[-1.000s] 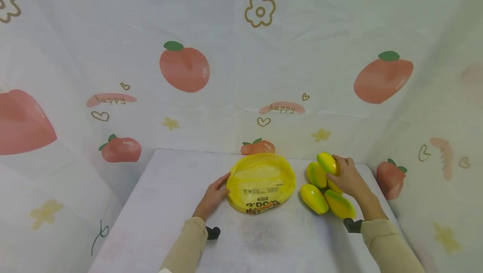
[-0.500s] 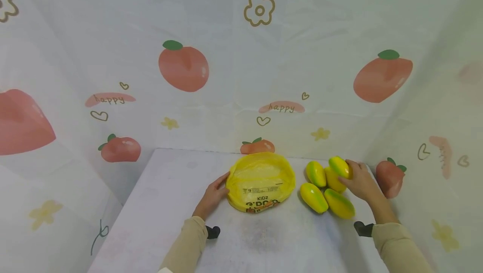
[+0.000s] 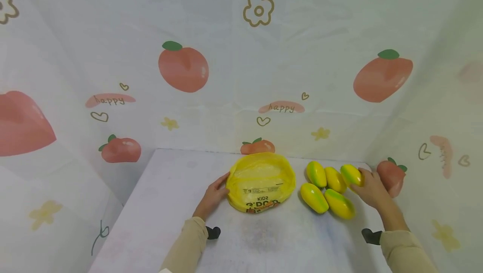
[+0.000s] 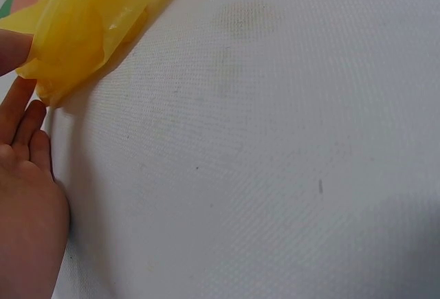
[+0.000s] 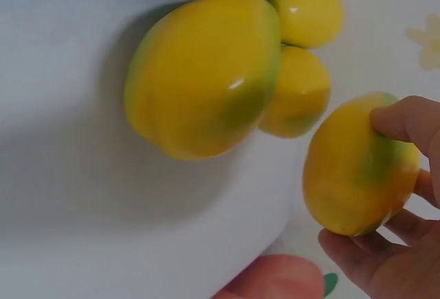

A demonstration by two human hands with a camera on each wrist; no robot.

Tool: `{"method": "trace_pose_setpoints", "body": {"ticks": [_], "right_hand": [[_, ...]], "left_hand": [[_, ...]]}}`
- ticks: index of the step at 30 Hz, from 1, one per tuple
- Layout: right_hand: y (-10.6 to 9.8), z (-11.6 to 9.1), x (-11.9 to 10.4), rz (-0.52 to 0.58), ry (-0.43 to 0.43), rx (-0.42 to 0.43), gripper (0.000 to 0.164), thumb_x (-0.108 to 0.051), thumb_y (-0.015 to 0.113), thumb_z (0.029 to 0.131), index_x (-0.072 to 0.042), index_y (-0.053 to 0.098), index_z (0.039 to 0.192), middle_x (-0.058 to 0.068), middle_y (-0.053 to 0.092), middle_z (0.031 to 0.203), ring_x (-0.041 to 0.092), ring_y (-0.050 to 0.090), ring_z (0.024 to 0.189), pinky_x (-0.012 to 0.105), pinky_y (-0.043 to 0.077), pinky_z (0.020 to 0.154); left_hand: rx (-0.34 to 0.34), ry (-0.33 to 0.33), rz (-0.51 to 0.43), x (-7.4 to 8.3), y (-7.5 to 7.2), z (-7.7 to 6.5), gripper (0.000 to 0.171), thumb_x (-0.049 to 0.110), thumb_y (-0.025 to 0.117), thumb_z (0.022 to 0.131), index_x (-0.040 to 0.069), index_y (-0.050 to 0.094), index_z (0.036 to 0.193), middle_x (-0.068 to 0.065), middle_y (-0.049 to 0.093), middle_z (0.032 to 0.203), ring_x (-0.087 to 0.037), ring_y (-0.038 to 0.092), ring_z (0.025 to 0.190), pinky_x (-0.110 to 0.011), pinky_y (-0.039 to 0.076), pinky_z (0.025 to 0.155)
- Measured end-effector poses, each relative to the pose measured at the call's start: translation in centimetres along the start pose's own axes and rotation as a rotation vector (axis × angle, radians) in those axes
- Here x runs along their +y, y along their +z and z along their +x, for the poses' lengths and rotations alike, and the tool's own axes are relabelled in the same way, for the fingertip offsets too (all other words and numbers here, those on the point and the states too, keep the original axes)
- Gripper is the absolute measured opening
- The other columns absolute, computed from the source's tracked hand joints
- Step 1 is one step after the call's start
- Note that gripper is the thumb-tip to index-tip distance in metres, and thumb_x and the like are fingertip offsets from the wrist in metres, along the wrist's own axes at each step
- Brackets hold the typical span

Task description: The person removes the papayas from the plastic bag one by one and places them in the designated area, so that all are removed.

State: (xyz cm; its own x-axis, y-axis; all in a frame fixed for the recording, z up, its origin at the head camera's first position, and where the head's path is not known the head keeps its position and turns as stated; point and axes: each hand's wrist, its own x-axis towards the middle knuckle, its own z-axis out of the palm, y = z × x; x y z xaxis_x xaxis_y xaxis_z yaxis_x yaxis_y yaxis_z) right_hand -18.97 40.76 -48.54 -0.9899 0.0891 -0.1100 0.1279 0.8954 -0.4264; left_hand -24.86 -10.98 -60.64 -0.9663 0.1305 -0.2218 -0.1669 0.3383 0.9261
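Note:
A yellow plastic bag (image 3: 260, 176) with dark print lies on the table, its mouth spread wide. My left hand (image 3: 212, 196) pinches the bag's left rim; in the left wrist view the thumb is on one side of the yellow film (image 4: 89, 31) and the fingers on the other. Toward the right, my right hand (image 3: 371, 187) grips a yellow-green mango (image 3: 351, 175), thumb on top and fingers beneath in the right wrist view. Several more mangoes lie close by, among them a front one (image 3: 339, 204), a left one (image 3: 314, 198) and a back one (image 3: 316, 174).
The white table (image 3: 162, 206) ends at a fabric backdrop (image 3: 215, 118) printed with fruit and flowers, which rises behind and on both sides. The right hand is near the table's right edge.
My right hand has carried its mango rightward and toward me, away from the cluster, uncovering the mango behind it. The left hand and the bag have stayed in place.

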Motion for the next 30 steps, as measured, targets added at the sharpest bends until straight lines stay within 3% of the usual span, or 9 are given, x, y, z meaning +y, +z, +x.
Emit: {"method": "trace_pose_setpoints", "body": {"ticks": [10, 21, 30], "right_hand": [[0.8, -0.7, 1.7, 0.010, 0.081, -0.046, 0.084, -0.030, 0.060, 0.097, 0.021, 0.019, 0.149, 0.050, 0.027, 0.141, 0.060, 0.033, 0.125, 0.076, 0.034, 0.108], [2.4, -1.1, 3.1, -0.008, 0.081, -0.049, 0.080, -0.026, 0.059, 0.098, 0.026, 0.020, 0.145, 0.051, 0.032, 0.138, 0.061, 0.040, 0.122, 0.074, 0.036, 0.108], [3.3, -1.4, 3.8, 0.018, 0.125, -0.135, 0.081, -0.026, 0.056, 0.098, 0.025, 0.018, 0.147, 0.051, 0.028, 0.141, 0.064, 0.034, 0.127, 0.075, 0.030, 0.112]], "left_hand": [[-0.002, -0.011, 0.009, -0.4, 0.1, 0.4, 0.064, 0.018, 0.059, 0.092, 0.039, 0.047, 0.151, 0.008, 0.039, 0.165, -0.027, 0.026, 0.158, -0.059, 0.019, 0.129], [0.004, -0.011, 0.010, -0.2, 0.1, 0.3, 0.064, 0.017, 0.060, 0.092, 0.038, 0.047, 0.151, 0.008, 0.039, 0.164, -0.027, 0.026, 0.158, -0.059, 0.019, 0.129], [0.003, -0.016, -0.007, -0.4, 0.1, 0.4, 0.064, 0.017, 0.060, 0.092, 0.038, 0.047, 0.151, 0.009, 0.039, 0.164, -0.026, 0.025, 0.159, -0.059, 0.018, 0.129]]}}
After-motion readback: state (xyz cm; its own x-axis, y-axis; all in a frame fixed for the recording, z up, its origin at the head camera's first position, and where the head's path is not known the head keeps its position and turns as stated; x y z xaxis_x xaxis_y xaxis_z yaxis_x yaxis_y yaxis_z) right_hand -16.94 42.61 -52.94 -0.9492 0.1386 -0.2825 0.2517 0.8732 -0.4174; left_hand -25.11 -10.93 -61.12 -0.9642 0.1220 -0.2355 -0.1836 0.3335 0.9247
